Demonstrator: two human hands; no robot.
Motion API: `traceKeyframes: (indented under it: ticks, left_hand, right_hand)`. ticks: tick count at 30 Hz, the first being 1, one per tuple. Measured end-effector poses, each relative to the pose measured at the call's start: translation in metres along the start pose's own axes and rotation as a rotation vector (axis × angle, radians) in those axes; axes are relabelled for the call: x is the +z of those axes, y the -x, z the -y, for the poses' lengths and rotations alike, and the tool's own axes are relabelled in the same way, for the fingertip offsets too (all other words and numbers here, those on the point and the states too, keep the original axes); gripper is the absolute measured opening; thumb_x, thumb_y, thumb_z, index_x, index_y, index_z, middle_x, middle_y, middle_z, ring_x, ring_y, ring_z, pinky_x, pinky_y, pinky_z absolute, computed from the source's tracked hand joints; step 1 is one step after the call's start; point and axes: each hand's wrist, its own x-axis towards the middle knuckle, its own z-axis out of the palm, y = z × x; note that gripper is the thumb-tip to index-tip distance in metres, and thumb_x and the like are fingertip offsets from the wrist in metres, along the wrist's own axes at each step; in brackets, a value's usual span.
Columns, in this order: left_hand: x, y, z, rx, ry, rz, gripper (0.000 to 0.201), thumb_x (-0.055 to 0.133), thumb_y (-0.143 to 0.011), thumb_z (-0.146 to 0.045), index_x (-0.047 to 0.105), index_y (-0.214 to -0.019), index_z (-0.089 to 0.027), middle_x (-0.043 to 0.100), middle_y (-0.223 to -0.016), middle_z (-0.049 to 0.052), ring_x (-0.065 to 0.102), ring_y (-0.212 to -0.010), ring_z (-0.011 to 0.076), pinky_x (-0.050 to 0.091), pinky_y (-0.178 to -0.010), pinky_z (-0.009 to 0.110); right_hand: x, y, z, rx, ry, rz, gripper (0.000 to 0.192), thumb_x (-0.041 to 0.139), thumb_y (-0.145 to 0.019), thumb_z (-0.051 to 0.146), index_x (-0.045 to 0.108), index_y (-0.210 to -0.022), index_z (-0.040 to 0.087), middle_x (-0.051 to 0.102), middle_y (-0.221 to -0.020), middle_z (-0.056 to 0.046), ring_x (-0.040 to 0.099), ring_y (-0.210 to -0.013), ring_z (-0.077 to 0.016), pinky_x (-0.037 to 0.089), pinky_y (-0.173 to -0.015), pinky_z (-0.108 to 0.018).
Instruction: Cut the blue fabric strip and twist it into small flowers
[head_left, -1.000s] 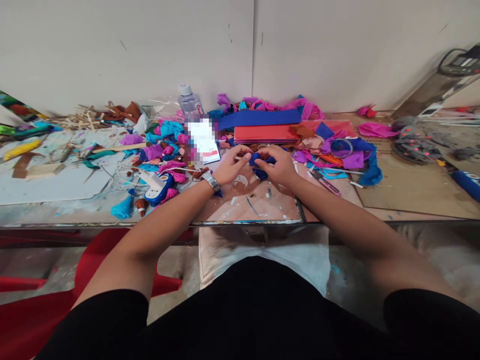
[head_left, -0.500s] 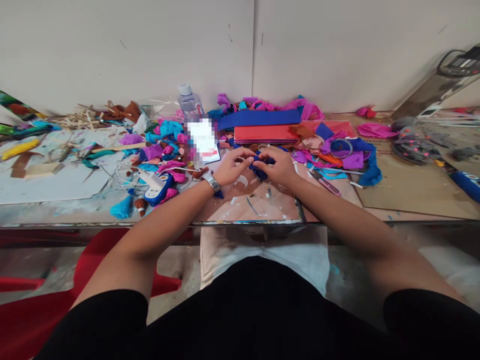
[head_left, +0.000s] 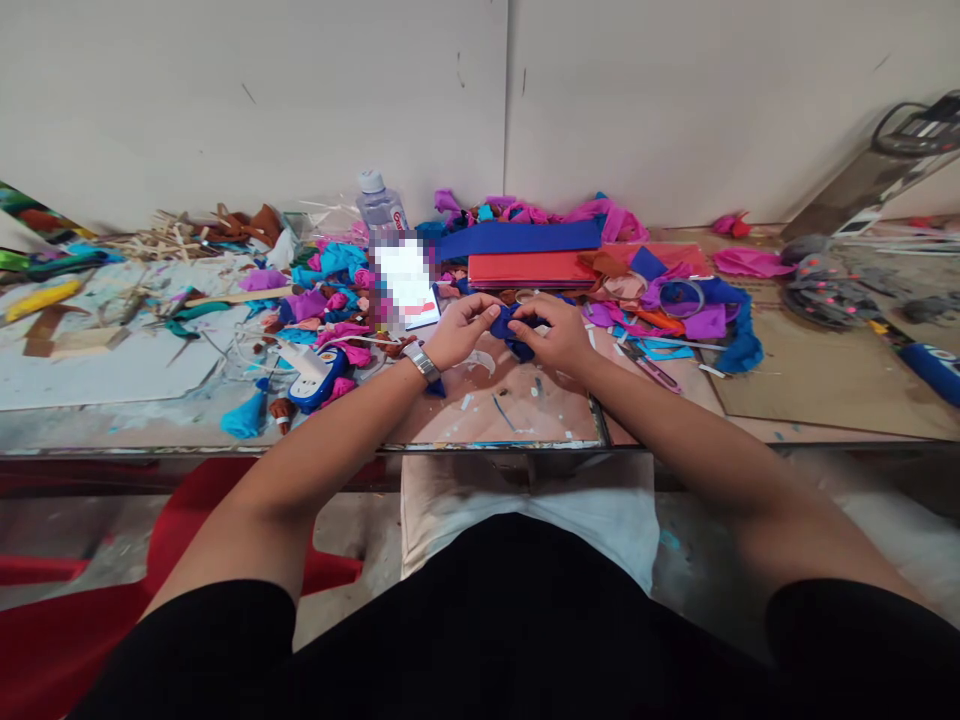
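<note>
A crumpled piece of dark blue crepe paper [head_left: 516, 342] is between my two hands above the near part of the table. My left hand [head_left: 463, 332], with a metal watch on the wrist, pinches its left side between thumb and forefinger. On the right side, my right hand [head_left: 561, 332] grips the same paper with bent fingers, which partly hide it. Just beyond the hands lie a folded blue crepe sheet [head_left: 525, 237] and a stack of red-orange paper [head_left: 529, 270]. Small white scraps dot the tabletop [head_left: 480, 425] below the hands.
A lit phone [head_left: 409, 285] leans near a water bottle [head_left: 384, 208]. A blue and white power strip [head_left: 316, 380] with cables sits left. On the right are a roll of tape [head_left: 703, 297], a pink utility knife [head_left: 658, 374] and cardboard [head_left: 810, 385]. Coloured paper scraps surround them.
My left thumb and fingertips have shifted slightly on the blue crepe paper, and more of it shows between the hands. The things on the table stay in place.
</note>
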Motion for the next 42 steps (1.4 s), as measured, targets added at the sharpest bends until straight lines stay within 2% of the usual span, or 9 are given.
traceKeyframes:
  ticks: [8,16,22,27,34,36,39,42]
  left_hand:
    - [0.0002,0.0001,0.0006,0.048,0.013,0.026,0.064,0.067,-0.096,-0.079,0.079,-0.103,-0.017,0.076,-0.091,0.007,0.064,-0.081,0.0172,0.052,-0.078,0.032]
    - [0.0012,0.0025,-0.0006,-0.008,0.073,0.078,0.062,0.082,-0.087,-0.073,0.079,-0.11,-0.015,0.08,-0.103,0.009,0.071,-0.09,0.0194,0.056,-0.082,0.031]
    - [-0.0012,0.0016,-0.0016,0.006,0.067,0.048,0.062,0.076,-0.092,-0.075,0.079,-0.111,-0.016,0.08,-0.104,0.009,0.071,-0.091,0.0194,0.055,-0.087,0.033]
    - [-0.0005,0.0015,-0.003,0.056,0.019,0.042,0.061,0.071,-0.095,-0.076,0.081,-0.108,-0.017,0.08,-0.103,0.009,0.07,-0.092,0.0202,0.054,-0.087,0.034]
    - [-0.0009,0.0027,-0.0008,0.052,-0.02,0.047,0.061,0.07,-0.096,-0.076,0.082,-0.11,-0.018,0.08,-0.101,0.008,0.07,-0.09,0.0207,0.054,-0.084,0.034]
    - [-0.0016,0.0029,-0.0014,0.055,-0.014,0.061,0.061,0.07,-0.095,-0.076,0.082,-0.111,-0.018,0.081,-0.104,0.009,0.071,-0.092,0.0216,0.055,-0.088,0.035]
    - [-0.0019,0.003,-0.0041,0.046,-0.013,0.099,0.063,0.069,-0.095,-0.077,0.082,-0.112,-0.018,0.082,-0.107,0.009,0.071,-0.094,0.0224,0.056,-0.092,0.037]
    - [-0.0007,0.0035,-0.0068,0.03,0.01,0.119,0.066,0.069,-0.094,-0.079,0.081,-0.117,-0.018,0.082,-0.112,0.01,0.072,-0.101,0.0239,0.057,-0.098,0.039]
  right_hand:
    - [0.0,-0.0007,0.0012,-0.007,-0.018,-0.022,0.049,0.063,-0.104,0.069,0.076,-0.092,0.024,0.076,-0.093,-0.007,0.07,-0.089,-0.025,0.051,-0.082,-0.04]
    - [0.0003,-0.0014,-0.0001,0.015,-0.033,-0.021,0.05,0.065,-0.102,0.071,0.076,-0.09,0.024,0.077,-0.091,-0.006,0.07,-0.088,-0.0255,0.051,-0.082,-0.04]
    - [0.0007,-0.0012,-0.0017,0.005,-0.037,-0.023,0.05,0.063,-0.103,0.072,0.078,-0.098,0.025,0.079,-0.097,-0.006,0.071,-0.091,-0.0253,0.052,-0.085,-0.041]
    - [0.0008,-0.0001,-0.0004,0.004,-0.018,-0.028,0.048,0.061,-0.105,0.069,0.077,-0.096,0.024,0.078,-0.095,-0.006,0.071,-0.09,-0.025,0.051,-0.084,-0.041]
    - [0.0024,0.0003,-0.0019,-0.011,-0.019,-0.043,0.045,0.064,-0.104,0.066,0.076,-0.095,0.024,0.077,-0.094,-0.006,0.071,-0.089,-0.0255,0.053,-0.084,-0.041]
    - [0.0022,0.0002,-0.0028,-0.004,-0.04,-0.049,0.043,0.067,-0.103,0.065,0.077,-0.103,0.024,0.077,-0.099,-0.007,0.071,-0.091,-0.0258,0.055,-0.086,-0.042]
    - [0.0009,-0.0002,-0.0038,-0.033,-0.056,-0.009,0.044,0.065,-0.104,0.063,0.077,-0.127,0.027,0.076,-0.112,-0.009,0.071,-0.101,-0.0277,0.058,-0.094,-0.046]
    - [-0.0003,-0.001,-0.0032,-0.104,-0.033,0.071,0.043,0.056,-0.11,0.059,0.077,-0.133,0.029,0.073,-0.122,-0.011,0.069,-0.116,-0.0303,0.056,-0.104,-0.051]
